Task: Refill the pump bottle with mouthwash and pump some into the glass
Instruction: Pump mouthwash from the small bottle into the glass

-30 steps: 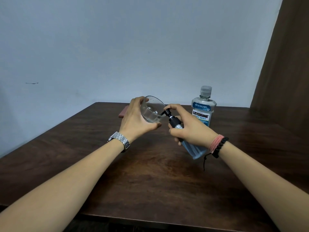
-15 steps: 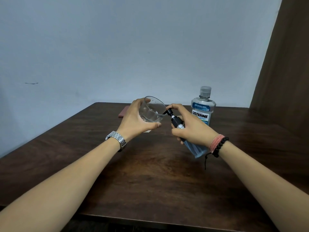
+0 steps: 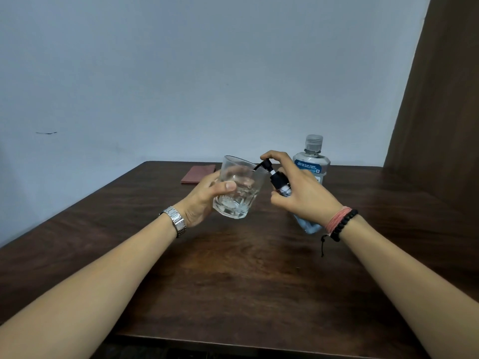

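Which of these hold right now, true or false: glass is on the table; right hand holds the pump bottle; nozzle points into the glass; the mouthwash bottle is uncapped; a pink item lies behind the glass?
1. The glass is on the table. False: the left hand holds it up, tilted.
2. The right hand holds the pump bottle. True, with a finger on the pump head.
3. The nozzle points into the glass. True: its tip is at the rim.
4. The mouthwash bottle is uncapped. False: its cap is on.
5. A pink item lies behind the glass. True, flat on the table.
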